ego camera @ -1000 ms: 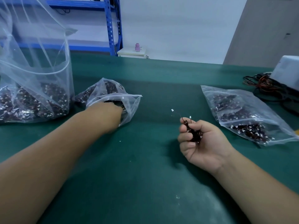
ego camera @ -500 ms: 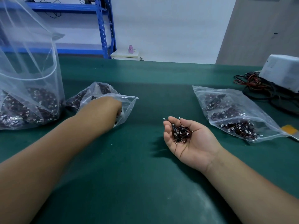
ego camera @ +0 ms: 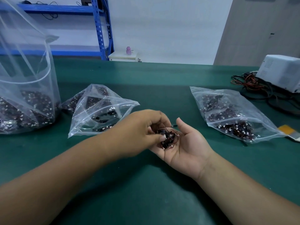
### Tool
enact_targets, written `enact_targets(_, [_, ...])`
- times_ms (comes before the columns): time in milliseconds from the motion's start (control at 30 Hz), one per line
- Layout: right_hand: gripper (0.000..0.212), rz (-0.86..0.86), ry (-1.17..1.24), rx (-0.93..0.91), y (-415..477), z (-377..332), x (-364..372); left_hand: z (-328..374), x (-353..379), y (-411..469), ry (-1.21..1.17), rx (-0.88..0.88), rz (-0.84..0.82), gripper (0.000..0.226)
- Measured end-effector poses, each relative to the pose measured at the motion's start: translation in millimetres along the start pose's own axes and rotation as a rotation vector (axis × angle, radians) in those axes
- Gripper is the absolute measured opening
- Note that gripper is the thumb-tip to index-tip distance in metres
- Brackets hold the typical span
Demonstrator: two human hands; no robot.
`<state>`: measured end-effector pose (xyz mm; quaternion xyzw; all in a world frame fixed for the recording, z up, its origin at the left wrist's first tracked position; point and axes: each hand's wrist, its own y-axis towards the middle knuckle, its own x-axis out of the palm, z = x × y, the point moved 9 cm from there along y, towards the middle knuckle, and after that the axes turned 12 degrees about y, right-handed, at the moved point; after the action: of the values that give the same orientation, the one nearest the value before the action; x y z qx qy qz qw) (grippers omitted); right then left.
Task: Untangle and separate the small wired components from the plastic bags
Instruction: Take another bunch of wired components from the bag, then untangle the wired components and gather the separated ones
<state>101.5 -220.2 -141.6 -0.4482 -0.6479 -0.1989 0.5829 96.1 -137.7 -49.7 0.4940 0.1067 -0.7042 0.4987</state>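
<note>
My right hand (ego camera: 186,145) lies palm up on the green table, fingers relaxed, with a small tangle of dark wired components (ego camera: 168,138) in the palm. My left hand (ego camera: 142,127) reaches over it, fingers curled, and pinches at that tangle. Just left of the hands lies an open clear bag (ego camera: 97,114) with several components inside. A larger standing bag (ego camera: 24,95) full of components is at the far left. A third, flat bag (ego camera: 235,112) of components lies at the right.
A white device (ego camera: 280,72) with a heap of red and black cables (ego camera: 253,88) sits at the table's right rear. A yellow tag (ego camera: 287,129) lies by the right bag. Blue shelving (ego camera: 102,30) stands behind the green table (ego camera: 146,192).
My left hand has come out of the middle bag and moved right onto the components in my right palm. My right hand has uncurled to lie palm up.
</note>
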Motion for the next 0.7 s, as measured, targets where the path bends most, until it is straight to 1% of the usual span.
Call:
enact_targets(133, [0.057,0.033,0.042,-0.007,1,0,-1,-9,-1,0,0.073,0.024,0.032,0.038])
enact_targets(200, [0.050,0.056,0.014,-0.010,3,1,-4,-10,0,0,0.093,0.047,0.023,0.044])
enact_targets(267, [0.040,0.064,-0.017,-0.025,3,1,-5,-17,6,-2,0.047,-0.011,0.016,0.050])
enact_targets(300, [0.037,0.066,-0.031,-0.041,3,1,-6,-22,10,-3,-0.045,-0.096,0.031,0.053])
enact_targets(367, [0.032,0.068,-0.058,-0.078,3,-1,-5,-34,18,-7,-0.362,-0.307,0.131,0.052])
enact_targets(400, [0.028,0.064,-0.075,-0.096,3,-1,-3,-40,21,-10,-0.540,-0.407,0.211,0.045])
enact_targets(467, [0.019,0.066,-0.144,-0.166,3,-5,2,-48,33,-19,-0.897,-0.627,0.359,0.023])
enact_targets(500, [0.016,0.073,-0.208,-0.240,3,-9,5,-49,43,-23,-1.084,-0.722,0.397,0.023])
enact_targets(533, [0.017,0.079,-0.302,-0.342,3,-14,10,-48,54,-27,-1.261,-0.801,0.397,0.032])
enact_targets(600, [0.024,0.067,-0.583,-0.586,-5,-23,29,-37,74,-32,-1.506,-0.907,0.281,0.051])
enact_targets(633, [0.026,0.056,-0.788,-0.743,-13,-27,41,-29,80,-32,-1.576,-0.936,0.202,0.059])
enact_targets(667, [0.026,0.025,-1.027,-0.899,-21,-26,55,-25,82,-34,-1.627,-0.954,0.156,0.066])
enact_targets(700, [0.022,-0.023,-1.282,-1.022,-27,-19,68,-24,81,-34,-1.667,-0.962,0.140,0.068])
